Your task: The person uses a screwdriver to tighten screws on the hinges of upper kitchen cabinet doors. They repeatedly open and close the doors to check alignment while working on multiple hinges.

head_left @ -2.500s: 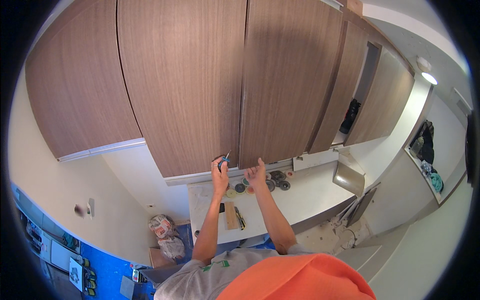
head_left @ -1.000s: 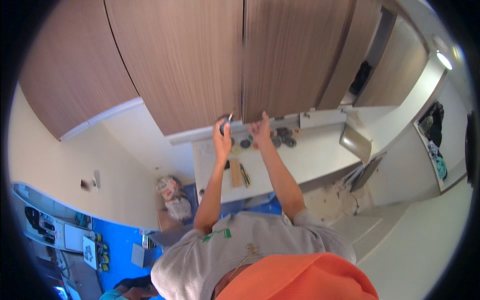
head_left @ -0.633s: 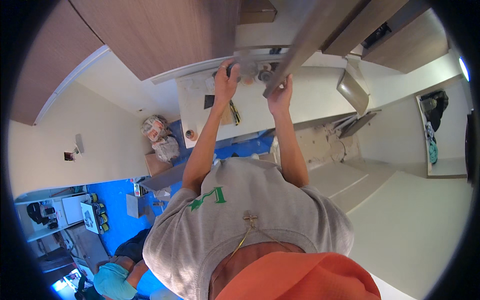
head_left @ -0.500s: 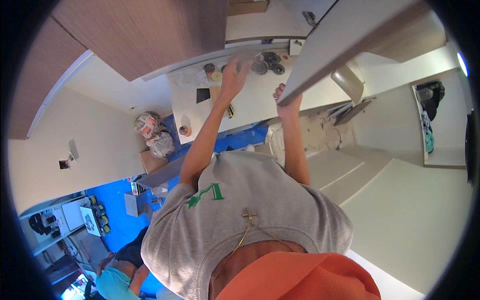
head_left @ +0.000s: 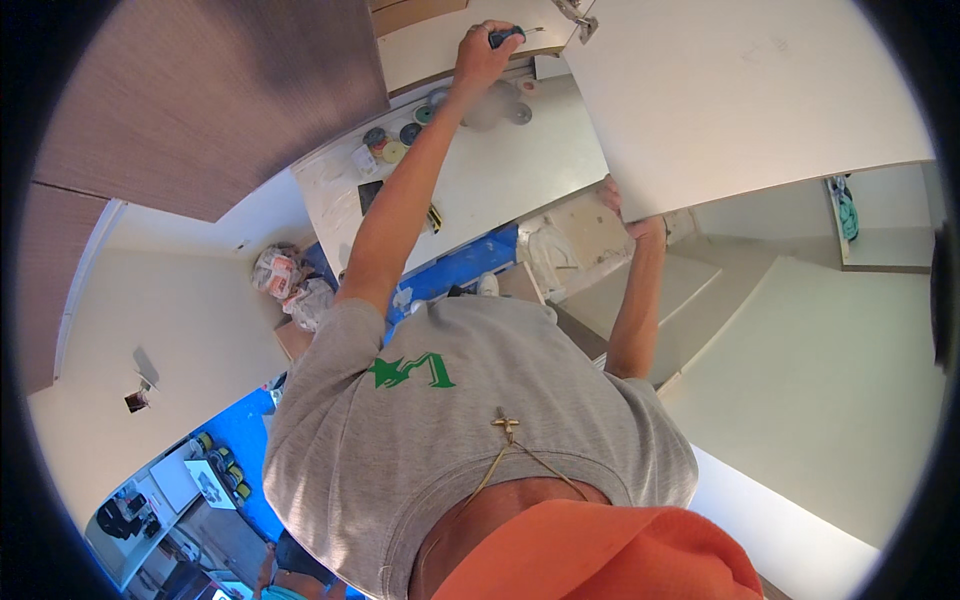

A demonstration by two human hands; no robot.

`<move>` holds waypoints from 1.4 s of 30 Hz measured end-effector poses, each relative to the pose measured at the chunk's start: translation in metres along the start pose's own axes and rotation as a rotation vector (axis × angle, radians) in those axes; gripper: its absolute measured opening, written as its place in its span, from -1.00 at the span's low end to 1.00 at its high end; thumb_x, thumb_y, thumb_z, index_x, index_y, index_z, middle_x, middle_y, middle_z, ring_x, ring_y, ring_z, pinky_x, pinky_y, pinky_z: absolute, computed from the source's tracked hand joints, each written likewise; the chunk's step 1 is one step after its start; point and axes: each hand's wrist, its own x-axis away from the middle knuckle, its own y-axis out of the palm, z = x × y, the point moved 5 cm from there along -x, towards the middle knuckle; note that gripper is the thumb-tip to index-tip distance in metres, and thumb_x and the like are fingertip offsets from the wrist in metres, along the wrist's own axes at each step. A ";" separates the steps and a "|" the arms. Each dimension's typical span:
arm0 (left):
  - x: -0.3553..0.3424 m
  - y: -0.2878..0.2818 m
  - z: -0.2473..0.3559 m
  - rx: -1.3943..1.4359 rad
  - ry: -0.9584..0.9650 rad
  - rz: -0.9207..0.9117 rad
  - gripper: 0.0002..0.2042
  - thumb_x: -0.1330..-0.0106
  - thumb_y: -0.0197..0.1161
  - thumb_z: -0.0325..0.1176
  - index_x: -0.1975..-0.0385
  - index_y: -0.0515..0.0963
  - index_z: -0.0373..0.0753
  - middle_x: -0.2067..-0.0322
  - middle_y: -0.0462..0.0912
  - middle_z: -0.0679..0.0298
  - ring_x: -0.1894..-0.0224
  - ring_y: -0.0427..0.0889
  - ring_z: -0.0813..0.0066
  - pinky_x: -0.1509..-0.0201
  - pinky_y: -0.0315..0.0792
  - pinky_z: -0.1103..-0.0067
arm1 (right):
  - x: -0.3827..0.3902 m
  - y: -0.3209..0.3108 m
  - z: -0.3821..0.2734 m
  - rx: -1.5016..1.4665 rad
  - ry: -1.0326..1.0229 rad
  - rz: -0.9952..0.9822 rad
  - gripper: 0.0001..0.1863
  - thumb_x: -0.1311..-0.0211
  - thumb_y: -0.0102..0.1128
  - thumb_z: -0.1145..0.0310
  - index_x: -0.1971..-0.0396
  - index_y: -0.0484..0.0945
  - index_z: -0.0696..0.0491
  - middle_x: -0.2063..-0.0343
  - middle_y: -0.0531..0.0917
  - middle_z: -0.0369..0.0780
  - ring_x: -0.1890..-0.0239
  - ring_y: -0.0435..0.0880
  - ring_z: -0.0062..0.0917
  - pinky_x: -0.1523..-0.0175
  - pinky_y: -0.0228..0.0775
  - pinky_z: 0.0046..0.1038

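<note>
My left hand (head_left: 480, 62), raised above the counter, is closed around a small dark-handled screwdriver (head_left: 506, 38). The thin shaft of the screwdriver points right, toward a metal hinge (head_left: 578, 17) on the pale cabinet door (head_left: 750, 90), with a gap between tip and hinge. Lower down, my right hand (head_left: 640, 215) grips the bottom corner of that door, which stands swung out; some of its fingers are hidden behind the panel.
Under my left arm is a white counter (head_left: 540, 150) with several round discs (head_left: 393, 152) along its back. Brown cabinet fronts (head_left: 210, 90) hang at upper left. Plastic bags (head_left: 280, 272) lie beyond the counter's left end. Another person (head_left: 295, 570) is at lower left.
My left hand has risen from over the counter's discs to the cabinet, and the screwdriver now shows in it. The door has swung wider to the right with my right hand on it.
</note>
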 end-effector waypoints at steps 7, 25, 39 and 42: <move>-0.047 0.035 -0.018 0.228 0.030 -0.026 -0.73 -0.36 0.31 -0.23 0.17 0.59 -0.34 0.34 0.65 0.14 0.34 0.59 0.33 0.20 0.49 0.45 | 0.044 -0.012 -0.062 0.235 -0.690 0.575 -0.36 -0.40 0.02 0.01 -0.26 0.31 0.21 -0.10 0.50 0.04 -0.06 0.55 -0.28 -0.09 0.46 -0.29; -0.068 0.065 -0.034 0.020 0.010 -0.051 -0.71 -0.28 0.37 -0.33 0.09 0.57 -0.34 0.12 0.59 0.00 0.12 0.63 0.11 -0.03 0.51 0.36 | 0.063 0.036 -0.093 0.805 -1.274 0.765 -0.51 -0.31 0.34 0.35 -0.12 0.42 0.29 0.01 0.57 -0.07 -0.02 0.58 -0.37 -0.15 0.42 -0.34; -0.063 0.052 -0.015 -0.008 0.210 0.007 -0.67 -0.28 0.38 -0.16 0.09 0.63 -0.24 0.16 0.59 0.03 0.11 0.63 0.12 -0.02 0.50 0.34 | 0.067 0.048 -0.089 0.784 -1.264 0.764 -0.49 -0.31 0.35 0.32 -0.13 0.43 0.28 0.01 0.57 -0.07 -0.03 0.58 -0.37 -0.17 0.41 -0.33; -0.060 0.054 -0.019 0.021 0.116 -0.026 -0.69 -0.27 0.38 -0.22 0.09 0.63 -0.26 0.11 0.56 0.03 0.03 0.59 0.09 -0.10 0.47 0.33 | 0.071 0.053 -0.079 0.810 -1.224 0.836 -0.45 -0.31 0.36 0.29 -0.16 0.41 0.29 -0.02 0.57 -0.04 -0.04 0.58 -0.35 -0.17 0.41 -0.32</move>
